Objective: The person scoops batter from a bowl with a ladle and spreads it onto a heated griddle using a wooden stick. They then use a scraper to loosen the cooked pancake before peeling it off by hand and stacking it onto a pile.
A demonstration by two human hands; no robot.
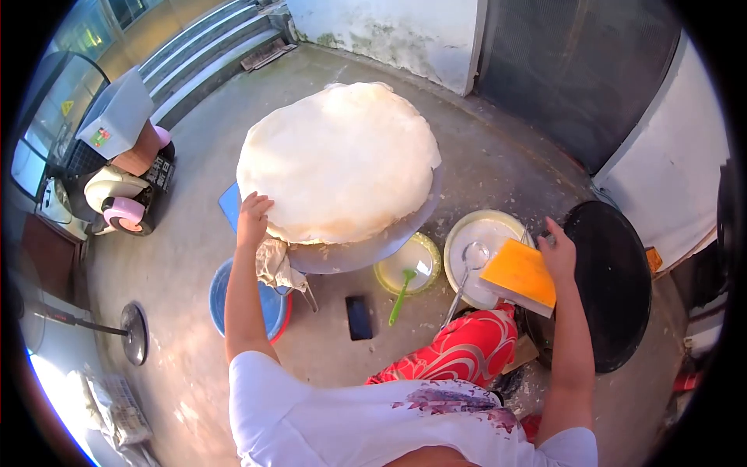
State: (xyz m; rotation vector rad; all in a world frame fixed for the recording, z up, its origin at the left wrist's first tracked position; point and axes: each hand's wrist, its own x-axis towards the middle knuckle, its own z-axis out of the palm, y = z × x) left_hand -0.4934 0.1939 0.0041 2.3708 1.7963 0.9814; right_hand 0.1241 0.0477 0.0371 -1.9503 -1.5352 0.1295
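A thick, pale stack of broad round flatbread sheets [334, 156] rests on a round grey griddle plate [350, 255] before me. My left hand [253, 215] is at its near left edge, fingers stretched onto the pale surface. On the right, my right hand [558, 251] is raised with fingers apart, beside an orange-topped block [520, 271] with pale sides. Left of that block, a ladle [475, 255] leans in a basin of white batter [498, 226]. A green-handled spatula [400, 300] dips into a smaller yellowish bowl [379, 268]. A bunched cloth [277, 266] hangs beneath my left hand.
A dark phone [359, 317] lies on the concrete floor [187, 272]. A blue basin [221, 294] stands at left, a large black round pan [611, 288] at right. Farther off are a scooter [124, 194] with a grey bin [117, 113], concrete steps [206, 58] and a dark door [572, 70].
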